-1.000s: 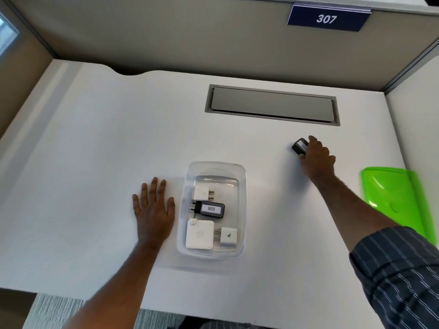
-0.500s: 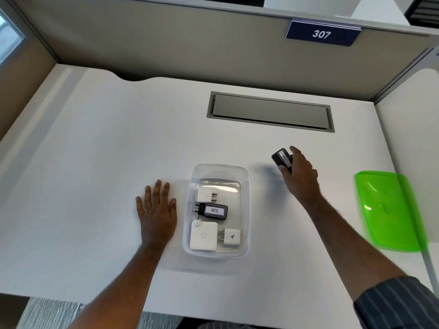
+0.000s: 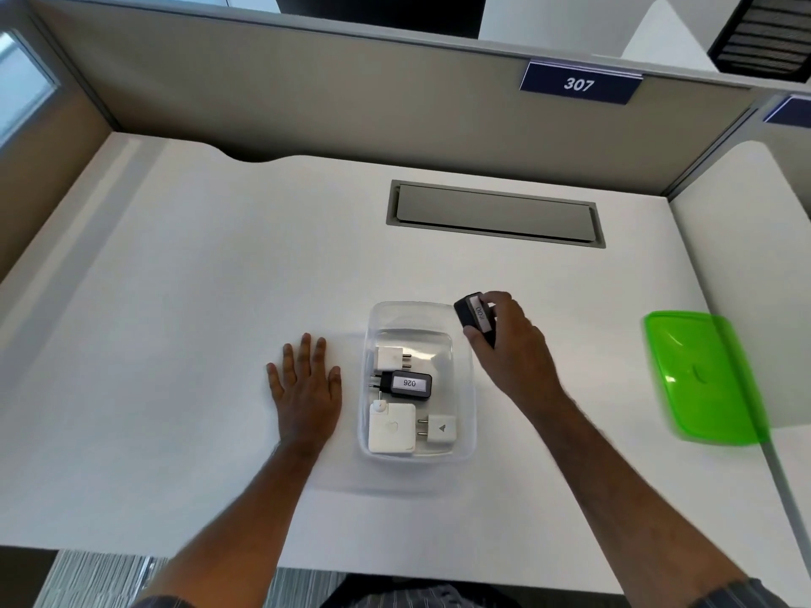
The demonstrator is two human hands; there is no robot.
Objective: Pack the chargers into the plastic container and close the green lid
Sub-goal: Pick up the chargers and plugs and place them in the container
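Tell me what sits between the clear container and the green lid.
In the head view, only the right hand and forearm holding a black charger; otherwise bare desk between container and green lid.

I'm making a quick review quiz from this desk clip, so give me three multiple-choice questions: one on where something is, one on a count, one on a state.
1. Where is the green lid?
A. on the container
B. on the desk to the right
C. under the left hand

2. How many chargers lie inside the plastic container?
A. two
B. four
C. six

3. What is the right hand doing?
A. holding a black charger
B. resting flat
C. gripping the lid

Answers: 1 B, it lies apart on the right. 2 B, three white and one black. 3 A, fingers wrap it beside the container's far right corner.
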